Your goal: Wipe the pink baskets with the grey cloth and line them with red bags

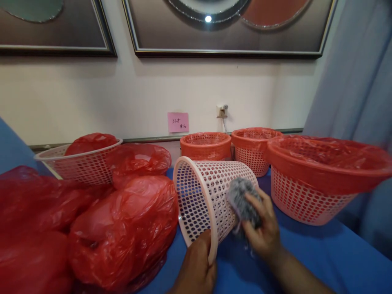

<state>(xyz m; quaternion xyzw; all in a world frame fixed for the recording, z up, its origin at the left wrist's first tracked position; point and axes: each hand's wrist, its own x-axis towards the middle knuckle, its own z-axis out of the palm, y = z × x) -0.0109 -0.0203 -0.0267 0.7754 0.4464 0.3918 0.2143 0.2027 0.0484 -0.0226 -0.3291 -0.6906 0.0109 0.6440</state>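
Tilted sideways over the blue worktop [346, 261], the pale perforated plastic basket [223, 179] looks light and stiff, its rim [211, 212] likely the surest hold. The left hand [197, 265] grips that rim; the right hand [266, 226] clasps a soft grey cloth [243, 200] against its side.

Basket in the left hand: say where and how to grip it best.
Grip the rim low, from the near side, as the left hand does. The basket is tipped, mouth to the left, so this thick edge likely gives a firm hold, clear of the right hand and its grey cloth.
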